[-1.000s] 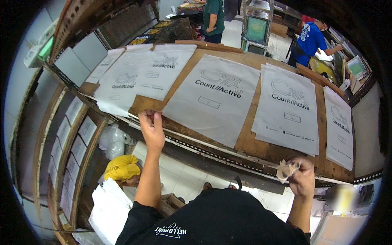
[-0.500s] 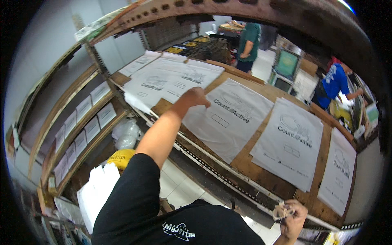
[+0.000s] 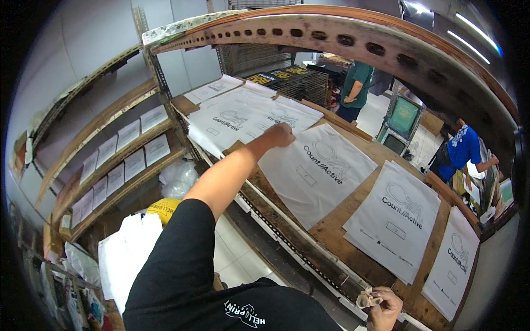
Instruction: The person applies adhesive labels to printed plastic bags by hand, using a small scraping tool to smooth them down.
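My left hand (image 3: 279, 136) reaches over the sloping wooden board, its fingers closed at the upper left corner of a white printed sheet (image 3: 314, 176). That sheet's left edge looks slightly bowed; the fingertips are partly hidden. To its left lie overlapping white printed sheets (image 3: 232, 118). Farther right are a small stack of the same sheets (image 3: 392, 220) and another sheet (image 3: 452, 262) near the board's right end. Low at the board's front edge, my right hand (image 3: 385, 309) is closed on a small beige ring-shaped roll (image 3: 366, 299), whose material I cannot make out.
A perforated metal beam (image 3: 309, 33) arches over the board. Wooden shelves with paper sheets (image 3: 128, 132) stand at the left, above clear plastic bags (image 3: 179, 177) and a yellow bundle (image 3: 164, 209). Beyond the board are a person in green (image 3: 356, 88) and one in blue (image 3: 462, 149).
The view has shifted, so the board appears lower and farther right. My left hand has come to the sheet's upper left corner. My right hand still holds the beige roll.
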{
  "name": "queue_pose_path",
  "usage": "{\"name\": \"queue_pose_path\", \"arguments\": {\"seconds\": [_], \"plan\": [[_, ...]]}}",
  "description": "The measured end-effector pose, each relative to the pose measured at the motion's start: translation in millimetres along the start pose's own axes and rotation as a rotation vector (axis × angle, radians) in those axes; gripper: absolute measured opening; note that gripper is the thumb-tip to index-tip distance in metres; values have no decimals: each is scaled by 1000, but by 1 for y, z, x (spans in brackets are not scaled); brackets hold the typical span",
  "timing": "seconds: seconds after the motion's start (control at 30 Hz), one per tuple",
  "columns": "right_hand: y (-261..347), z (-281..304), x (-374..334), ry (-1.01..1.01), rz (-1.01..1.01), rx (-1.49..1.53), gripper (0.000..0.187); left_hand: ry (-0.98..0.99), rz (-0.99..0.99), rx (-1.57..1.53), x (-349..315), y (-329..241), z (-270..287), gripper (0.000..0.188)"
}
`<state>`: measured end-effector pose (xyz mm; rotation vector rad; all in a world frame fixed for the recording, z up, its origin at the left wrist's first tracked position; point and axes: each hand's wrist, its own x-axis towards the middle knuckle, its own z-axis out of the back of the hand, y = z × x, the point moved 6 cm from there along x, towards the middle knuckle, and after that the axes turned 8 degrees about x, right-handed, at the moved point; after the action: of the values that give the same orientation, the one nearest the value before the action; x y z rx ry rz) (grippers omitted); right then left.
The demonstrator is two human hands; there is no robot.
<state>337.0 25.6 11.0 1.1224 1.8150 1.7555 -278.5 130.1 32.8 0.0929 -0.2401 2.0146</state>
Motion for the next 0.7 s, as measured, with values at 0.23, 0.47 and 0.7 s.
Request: {"name": "queue_pose_path", "arguments": {"seconds": [0.23,0.47,0.7], "plan": [[2,-55,22,50,6,-71,28,107,-319,646,58,79,8,43],[6,-106,41,28,-67,-132,23,119,85,490,85,252,44,44],[-8,-131,47,-40,-148,-187,23,40,544,383,67,392,90,44]]}}
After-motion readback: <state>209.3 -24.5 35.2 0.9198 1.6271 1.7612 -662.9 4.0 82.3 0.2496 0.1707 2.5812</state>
